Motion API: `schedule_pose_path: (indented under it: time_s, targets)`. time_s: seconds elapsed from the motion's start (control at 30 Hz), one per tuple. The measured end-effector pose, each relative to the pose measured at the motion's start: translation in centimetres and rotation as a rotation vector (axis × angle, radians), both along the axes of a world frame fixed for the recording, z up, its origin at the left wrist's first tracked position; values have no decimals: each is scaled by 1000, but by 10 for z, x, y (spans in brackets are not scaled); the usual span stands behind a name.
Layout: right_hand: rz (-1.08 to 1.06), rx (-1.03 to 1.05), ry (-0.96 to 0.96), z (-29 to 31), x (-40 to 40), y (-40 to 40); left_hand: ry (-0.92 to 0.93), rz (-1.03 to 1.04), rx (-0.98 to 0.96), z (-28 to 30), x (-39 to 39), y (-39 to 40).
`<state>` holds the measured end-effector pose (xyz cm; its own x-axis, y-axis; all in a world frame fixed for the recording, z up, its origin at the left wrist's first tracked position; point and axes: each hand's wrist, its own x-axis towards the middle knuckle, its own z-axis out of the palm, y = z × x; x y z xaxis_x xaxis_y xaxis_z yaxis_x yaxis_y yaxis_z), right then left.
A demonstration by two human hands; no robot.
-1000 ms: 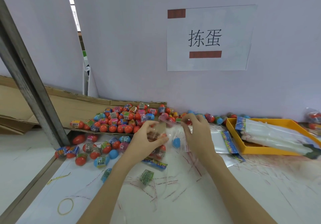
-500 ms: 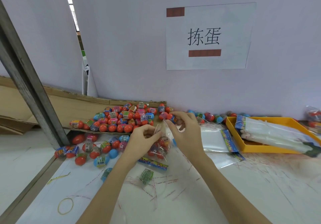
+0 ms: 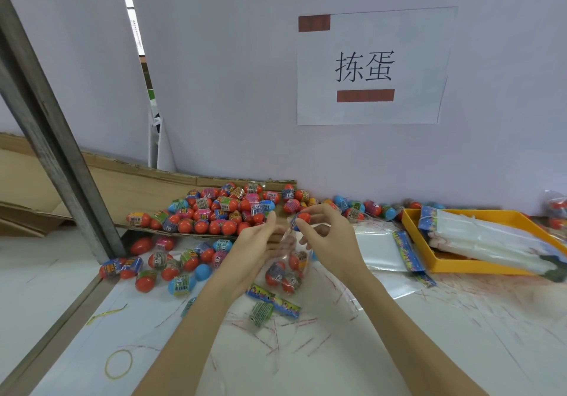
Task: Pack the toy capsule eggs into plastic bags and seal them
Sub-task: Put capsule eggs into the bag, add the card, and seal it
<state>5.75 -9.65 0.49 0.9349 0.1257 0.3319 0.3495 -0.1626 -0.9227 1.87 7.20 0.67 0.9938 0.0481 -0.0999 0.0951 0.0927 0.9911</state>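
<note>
A clear plastic bag [image 3: 287, 269] with several red and blue capsule eggs inside stands upright on the white table between my hands. My left hand [image 3: 256, 249] holds the bag's left rim, fingers stretched forward. My right hand [image 3: 329, 237] pinches a red capsule egg [image 3: 302, 219] with a blue label right above the bag's mouth. A heap of loose capsule eggs [image 3: 227, 210] lies on a cardboard sheet behind my left hand, and more loose eggs [image 3: 171, 268] are scattered on the table to the left.
A yellow tray [image 3: 454, 265] holding stacked empty bags sits at the right. Flat bags [image 3: 379, 249] with coloured headers lie beside it. A slanted metal post [image 3: 58, 150] stands at the left. A rubber band [image 3: 119, 363] and red strips litter the near table.
My right hand has brought a red egg from the pile to the bag's mouth. My left hand shifted from pinching the rim to holding it with fingers extended.
</note>
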Motion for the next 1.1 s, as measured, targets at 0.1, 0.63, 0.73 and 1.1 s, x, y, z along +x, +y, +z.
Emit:
schedule_pose_path:
  time_s: [0.1,0.63,0.73,1.1]
  targets:
    - [15,2,13,0,2,-1,-36,9,64,-3,0,3]
    - [117,-99,77,-1,8,-5,-204,229,109,0,-2,6]
    - [170,-70,94,-1,6,-4,-223,240,164,0,-2,7]
    - [264,-306,-33,-3,-3,1,-293,306,289,-1,-3,7]
